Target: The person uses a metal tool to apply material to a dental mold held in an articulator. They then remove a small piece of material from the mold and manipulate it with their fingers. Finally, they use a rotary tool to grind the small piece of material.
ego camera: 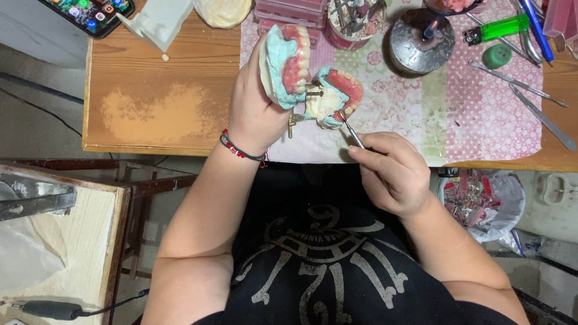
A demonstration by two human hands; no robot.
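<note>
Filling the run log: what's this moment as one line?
left hand: holds hinged denture model | right hand: thin metal tool at lower teeth | wooden bench

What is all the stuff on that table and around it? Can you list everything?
Denture model: one, teal, pink and white, held open above the table edge.
Thin metal tool: one, silver, tip at the model.
Lighter: one, green, top right.
Burner: one, metal, lit.
Long metal tools: several, silver, right.
Phone: one, black, top left.
Patterned cloth: one, pink.
Table: one, wooden.
Left hand: holds the model.
Right hand: holds the tool.
</note>
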